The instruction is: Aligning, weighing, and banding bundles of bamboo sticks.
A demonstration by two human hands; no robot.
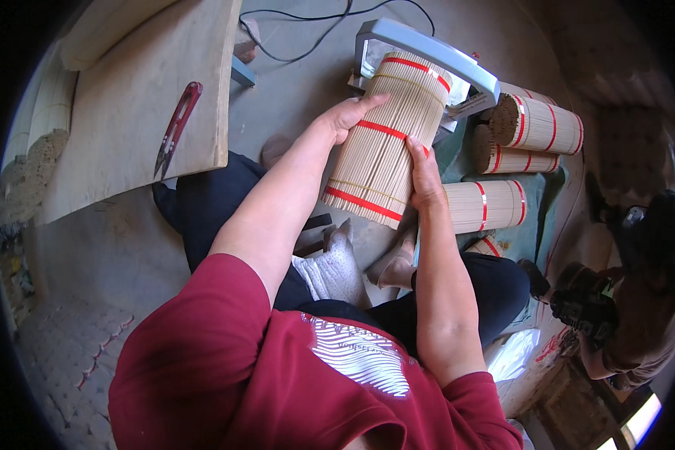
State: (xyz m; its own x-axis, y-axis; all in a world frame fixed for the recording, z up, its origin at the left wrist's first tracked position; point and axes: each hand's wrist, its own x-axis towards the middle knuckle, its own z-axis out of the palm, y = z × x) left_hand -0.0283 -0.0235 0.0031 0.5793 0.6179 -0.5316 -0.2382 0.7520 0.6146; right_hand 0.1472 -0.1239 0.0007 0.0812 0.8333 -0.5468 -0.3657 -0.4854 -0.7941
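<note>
I hold a thick bundle of thin pale sticks (386, 142) bound with red bands, tilted, its far end under the arch of a light blue machine (427, 52). My left hand (346, 114) grips the bundle's left side near the top. My right hand (425, 176) presses against its right side lower down. Both forearms reach forward over my dark trousers and red shirt.
Finished stick bundles with red bands (536, 124) (486, 205) lie on a green cloth at the right. A wooden board (127, 97) at the left carries red thread snips (176, 127). A black cable (300, 19) runs across the floor. Another person (637, 300) sits at the right edge.
</note>
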